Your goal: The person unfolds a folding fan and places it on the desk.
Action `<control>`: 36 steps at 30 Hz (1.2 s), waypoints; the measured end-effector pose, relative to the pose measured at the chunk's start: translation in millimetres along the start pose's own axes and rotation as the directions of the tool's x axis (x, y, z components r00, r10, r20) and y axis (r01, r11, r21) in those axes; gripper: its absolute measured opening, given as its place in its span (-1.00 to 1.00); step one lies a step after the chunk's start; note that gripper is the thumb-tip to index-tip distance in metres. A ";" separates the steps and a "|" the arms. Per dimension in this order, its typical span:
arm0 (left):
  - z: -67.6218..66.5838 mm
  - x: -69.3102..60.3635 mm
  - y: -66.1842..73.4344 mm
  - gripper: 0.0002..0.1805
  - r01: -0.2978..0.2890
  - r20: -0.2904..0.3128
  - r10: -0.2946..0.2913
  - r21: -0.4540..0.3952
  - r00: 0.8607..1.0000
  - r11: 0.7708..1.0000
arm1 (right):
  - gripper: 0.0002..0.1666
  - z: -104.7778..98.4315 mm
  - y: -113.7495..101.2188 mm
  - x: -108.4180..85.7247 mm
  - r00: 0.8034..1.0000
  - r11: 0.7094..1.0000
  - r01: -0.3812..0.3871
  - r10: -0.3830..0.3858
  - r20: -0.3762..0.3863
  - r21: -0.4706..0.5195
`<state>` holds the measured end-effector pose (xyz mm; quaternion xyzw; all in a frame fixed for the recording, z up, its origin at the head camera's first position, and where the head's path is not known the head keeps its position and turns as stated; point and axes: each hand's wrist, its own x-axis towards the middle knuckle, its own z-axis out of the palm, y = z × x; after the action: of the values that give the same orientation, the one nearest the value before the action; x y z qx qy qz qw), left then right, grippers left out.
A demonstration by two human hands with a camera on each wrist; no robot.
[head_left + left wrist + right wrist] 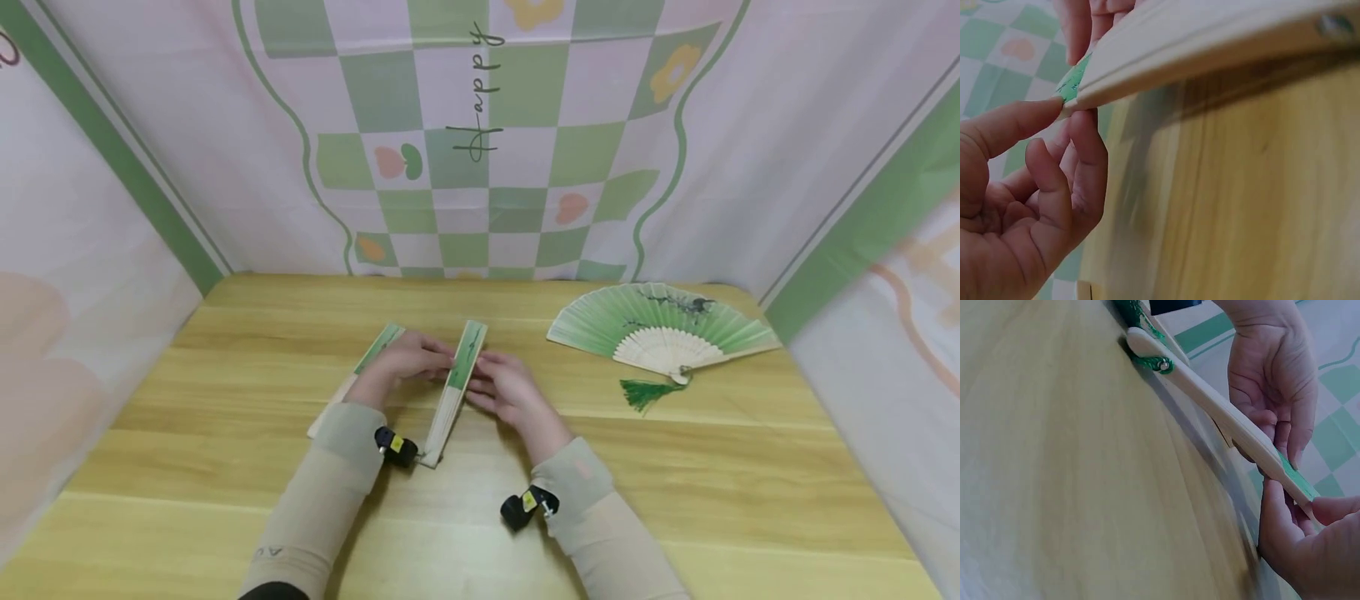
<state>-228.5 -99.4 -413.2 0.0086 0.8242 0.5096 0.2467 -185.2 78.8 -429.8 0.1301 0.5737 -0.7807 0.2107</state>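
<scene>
head view: the left hand (411,357) and the right hand (512,390) meet at the green upper part of a folded fan (445,417), which lies aslant between their fingers, its pale narrow end pointing back towards the person. a second folded fan (384,340) rests on the table (712,483) to the left of the left fingers, partly hidden by that hand and sleeve. well to the right of the right fingers, a spread fan (660,329) lies with a green tassel (645,393) on its near side.

left wrist view: the left thumb and fingertips pinch the edge of the folded fan at its green part, and the right fingers reach that same part from the far side. the pale slats run away from the fingers over the table.

right wrist view: the right thumb and forefinger pinch near the fan's green end, with the left thumb on the green just beside them. a green cord (1159,364) hangs on the pivot end, well apart from the fingers. the step in hand looks like handling the folded fan at its edges; the next move seems to call for a light, even pinch from both hands.
</scene>
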 end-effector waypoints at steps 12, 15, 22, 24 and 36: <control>28.2 -2.3 -19.1 -0.70 0.004 0.031 0.009 -0.393 0.999 0.920 | -0.46 -16.5 -0.8 -6.8 1.000 0.999 0.017 -0.017 -0.005 0.031; 36.1 -5.8 -20.8 -0.70 0.006 0.041 0.015 -0.464 0.999 0.886 | -0.43 -23.7 0.1 -10.0 1.000 0.998 0.025 -0.025 -0.006 0.051; 48.5 -8.9 -12.8 -0.68 -0.004 0.052 0.032 -0.468 0.998 0.884 | -0.50 -41.3 -4.1 -18.2 0.998 0.998 0.058 -0.058 0.003 0.017; 52.6 -8.4 -11.6 -0.68 -0.001 0.072 0.038 -0.453 0.997 0.892 | -0.55 -45.1 -5.6 -20.0 0.998 0.998 0.061 -0.061 0.000 0.007; 62.8 -8.2 -8.9 -0.70 -0.002 0.094 0.044 -0.413 0.995 0.911 | -0.83 -55.3 -5.3 -18.7 0.996 0.997 0.065 -0.067 0.057 0.033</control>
<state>-193.1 -53.3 -440.0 -0.0081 0.6847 0.6736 0.2781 -173.4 136.0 -434.0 0.0917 0.5591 -0.7995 0.1994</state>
